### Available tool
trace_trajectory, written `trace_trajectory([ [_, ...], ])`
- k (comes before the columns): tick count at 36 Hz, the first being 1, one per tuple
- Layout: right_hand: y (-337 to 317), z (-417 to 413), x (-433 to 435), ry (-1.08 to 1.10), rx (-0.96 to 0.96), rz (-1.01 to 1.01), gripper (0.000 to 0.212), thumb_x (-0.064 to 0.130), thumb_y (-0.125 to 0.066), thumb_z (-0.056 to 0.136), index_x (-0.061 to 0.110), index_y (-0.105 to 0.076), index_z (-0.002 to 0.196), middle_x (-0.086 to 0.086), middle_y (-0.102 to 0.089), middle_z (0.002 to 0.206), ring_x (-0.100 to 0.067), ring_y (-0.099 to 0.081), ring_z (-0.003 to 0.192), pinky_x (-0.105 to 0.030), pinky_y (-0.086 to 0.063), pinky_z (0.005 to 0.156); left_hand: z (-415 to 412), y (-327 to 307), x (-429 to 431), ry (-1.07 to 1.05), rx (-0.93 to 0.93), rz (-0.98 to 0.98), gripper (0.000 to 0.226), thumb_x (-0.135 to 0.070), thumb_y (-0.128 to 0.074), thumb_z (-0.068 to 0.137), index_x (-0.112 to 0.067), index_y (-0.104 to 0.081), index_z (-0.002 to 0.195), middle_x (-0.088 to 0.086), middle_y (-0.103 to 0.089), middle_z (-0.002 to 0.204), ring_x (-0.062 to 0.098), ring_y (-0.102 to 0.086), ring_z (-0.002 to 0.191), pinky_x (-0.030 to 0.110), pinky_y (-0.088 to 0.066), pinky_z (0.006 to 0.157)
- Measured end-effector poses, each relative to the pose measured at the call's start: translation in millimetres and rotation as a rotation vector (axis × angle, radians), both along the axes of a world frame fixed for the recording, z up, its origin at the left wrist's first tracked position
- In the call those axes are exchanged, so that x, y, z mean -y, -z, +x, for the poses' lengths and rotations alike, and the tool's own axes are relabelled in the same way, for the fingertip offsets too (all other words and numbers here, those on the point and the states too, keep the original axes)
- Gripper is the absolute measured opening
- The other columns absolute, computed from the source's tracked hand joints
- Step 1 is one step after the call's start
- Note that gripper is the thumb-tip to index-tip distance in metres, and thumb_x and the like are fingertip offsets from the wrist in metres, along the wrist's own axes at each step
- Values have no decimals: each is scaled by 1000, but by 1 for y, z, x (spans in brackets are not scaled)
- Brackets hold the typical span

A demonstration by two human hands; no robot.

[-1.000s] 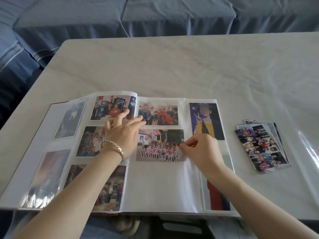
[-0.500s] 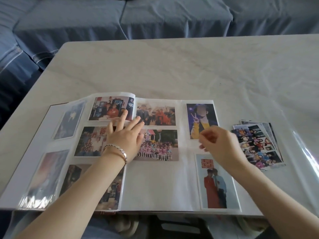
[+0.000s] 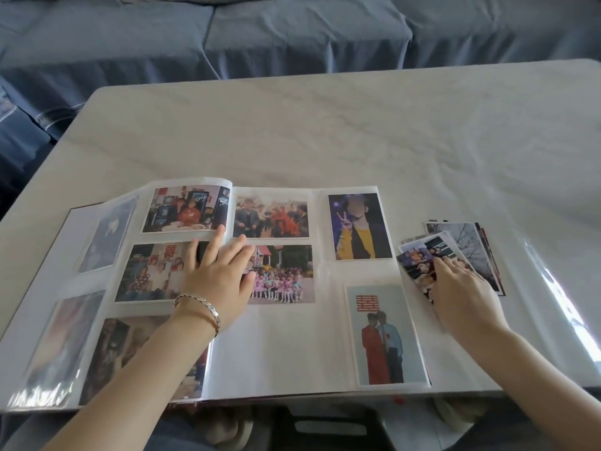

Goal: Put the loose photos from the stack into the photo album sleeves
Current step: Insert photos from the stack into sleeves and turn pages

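Fetching the next photo.
The loose stack (image 3: 468,252) lies just right of the open album (image 3: 292,346); the right hand (image 3: 461,294) lays flat fingers on its top photo (image 3: 419,255), likely to slide it off, while the left hand (image 3: 218,281), spread flat, pins the album open.

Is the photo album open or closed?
Open. The photo album lies spread on the table, both pages showing; the left hand presses its middle.

We see bare counter (image 3: 325,131) stretching wide beyond the album (image 3: 276,353); our left hand (image 3: 218,281) lies across its middle, our right hand (image 3: 461,297) sits over the photo stack (image 3: 465,242), blocking it.
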State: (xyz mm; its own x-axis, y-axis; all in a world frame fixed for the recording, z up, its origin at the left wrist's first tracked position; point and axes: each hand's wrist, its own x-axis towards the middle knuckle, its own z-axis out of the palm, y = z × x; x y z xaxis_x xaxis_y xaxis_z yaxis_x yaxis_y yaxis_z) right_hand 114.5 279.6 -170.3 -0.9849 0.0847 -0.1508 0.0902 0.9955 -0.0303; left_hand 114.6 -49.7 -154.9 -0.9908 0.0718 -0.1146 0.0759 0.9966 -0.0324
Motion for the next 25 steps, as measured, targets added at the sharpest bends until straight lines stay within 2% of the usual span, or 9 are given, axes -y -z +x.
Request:
trace_trajectory([
  [2,-2,1,-1,-47,-4,20,33,24,-45,95,9,-49,124,-6,-58,124,-22,-54,115,-30,-40,93,0,0,0,-2,-5,6,47,-40,-29,98,-32,-29,144,-17,-16,154,14,6,144,40,13,107],
  [5,-4,2,-3,-59,6,27,45,47,-47,92,15,-49,124,0,-56,128,-16,-53,116,-25,-40,92,-1,1,0,0,-11,14,47,-40,-29,98,-32,-30,144,-17,-16,154,14,5,145,40,13,107],
  [8,-5,4,-2,-77,-16,58,38,46,-41,95,18,-53,117,3,-59,122,-13,-56,110,-22,-41,86,-1,0,0,6,-19,26,47,-40,-31,97,-32,-32,143,-16,-18,154,14,4,145,39,12,108],
  [11,-1,5,0,-139,21,103,43,47,-35,96,17,-50,122,0,-54,128,-14,-50,119,-25,-40,97,0,0,1,8,-20,28,47,-40,-31,97,-31,-32,143,-16,-17,154,14,4,145,39,12,108],
  [14,-4,6,1,-138,38,82,46,51,-38,93,17,-48,124,0,-53,128,-14,-50,117,-24,-43,93,-1,1,1,8,-19,36,47,-40,-31,97,-31,-32,144,-16,-17,154,14,5,145,40,10,110],
  [17,-9,7,2,-125,27,80,48,45,-42,93,15,-41,130,1,-55,125,-13,-55,111,-22,-47,82,-1,1,1,11,-26,41,46,-40,-31,97,-31,-33,143,-16,-18,154,14,4,145,40,9,110],
  [21,-6,10,10,-144,94,200,58,24,-41,96,7,-18,147,-8,-52,135,-20,-56,115,-26,-50,82,0,1,2,15,-38,68,45,-38,-35,97,-30,-37,141,-14,-23,153,15,1,145,41,7,111],
  [23,-6,9,11,-144,85,232,55,13,-39,95,7,-19,147,-9,-61,123,-20,-64,101,-26,-49,67,-1,0,2,18,-44,75,45,-38,-36,97,-29,-38,141,-14,-24,153,16,0,145,41,8,111],
  [25,-9,7,7,-72,45,139,50,9,-40,93,11,-30,141,-8,-67,102,-23,-66,83,-26,-39,54,0,1,2,19,-45,70,45,-38,-36,97,-29,-38,141,-14,-24,153,16,0,145,40,9,110],
])
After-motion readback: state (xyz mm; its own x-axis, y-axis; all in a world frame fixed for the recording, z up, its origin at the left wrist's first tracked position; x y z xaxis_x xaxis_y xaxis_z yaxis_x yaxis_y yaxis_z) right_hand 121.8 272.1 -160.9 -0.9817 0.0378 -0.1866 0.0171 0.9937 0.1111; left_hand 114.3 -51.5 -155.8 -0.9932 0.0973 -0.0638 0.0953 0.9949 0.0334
